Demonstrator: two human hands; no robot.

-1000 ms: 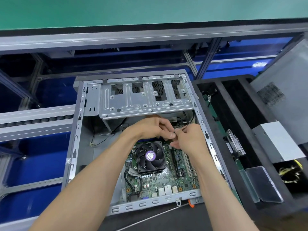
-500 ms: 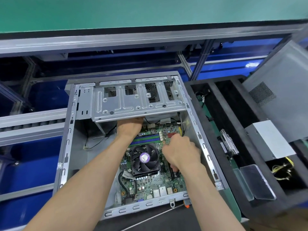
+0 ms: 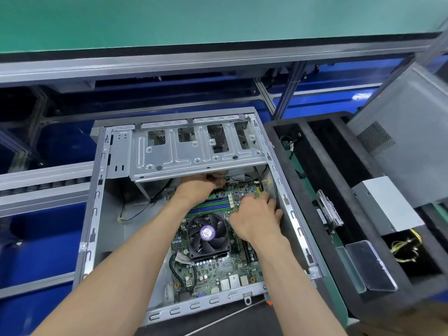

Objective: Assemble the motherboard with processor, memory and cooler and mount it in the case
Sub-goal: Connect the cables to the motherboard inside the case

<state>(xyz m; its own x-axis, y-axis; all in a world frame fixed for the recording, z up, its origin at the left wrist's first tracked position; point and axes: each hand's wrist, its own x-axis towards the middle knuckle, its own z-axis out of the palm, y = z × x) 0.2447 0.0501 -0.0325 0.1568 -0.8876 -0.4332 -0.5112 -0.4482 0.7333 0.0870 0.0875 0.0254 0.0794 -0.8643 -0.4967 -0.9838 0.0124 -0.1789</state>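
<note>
Behind a green bench edge, your case (image 3: 97, 214) lies open with the green motherboard (image 3: 218, 265) and black-finned cooler (image 3: 208, 235) seated inside; your left hand (image 3: 196, 187), at twelve o'clock, pinches a cable, your right hand's (image 3: 254, 219) grip hidden.

Green motherboard (image 3: 232, 265), purple-labelled black cooler (image 3: 208, 232)
</note>
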